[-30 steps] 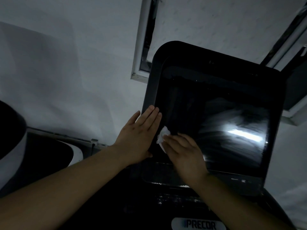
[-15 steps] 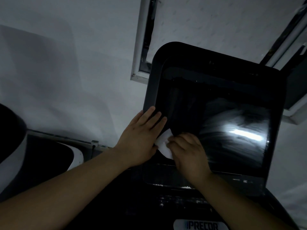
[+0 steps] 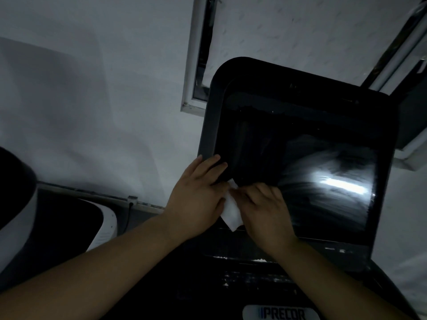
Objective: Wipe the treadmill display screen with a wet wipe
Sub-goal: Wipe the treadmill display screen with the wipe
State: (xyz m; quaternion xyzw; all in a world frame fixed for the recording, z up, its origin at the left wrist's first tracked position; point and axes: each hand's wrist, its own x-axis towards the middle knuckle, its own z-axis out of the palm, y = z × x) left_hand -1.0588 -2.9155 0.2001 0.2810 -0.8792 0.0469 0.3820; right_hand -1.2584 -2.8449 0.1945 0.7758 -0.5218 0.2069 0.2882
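The treadmill display screen (image 3: 307, 172) is a dark glossy panel in a black frame, tilted, with a bright streak of reflected light on its right half. A white wet wipe (image 3: 231, 212) hangs at the screen's lower left corner, between my two hands. My left hand (image 3: 198, 192) rests on the frame's lower left edge, fingers spread along it and its thumb side touching the wipe. My right hand (image 3: 263, 211) has its fingers curled over the wipe's upper edge, against the lower left of the screen.
Below the screen lies the black console (image 3: 254, 280) with a PRECOR badge (image 3: 283, 314). A white wall (image 3: 92, 100) and a window frame (image 3: 196, 65) stand behind. Another machine's black and white housing (image 3: 99, 218) sits at the left.
The wipe has unfolded and hangs lower and larger between my hands. Both hands have closed in on each other at the screen's lower left corner.
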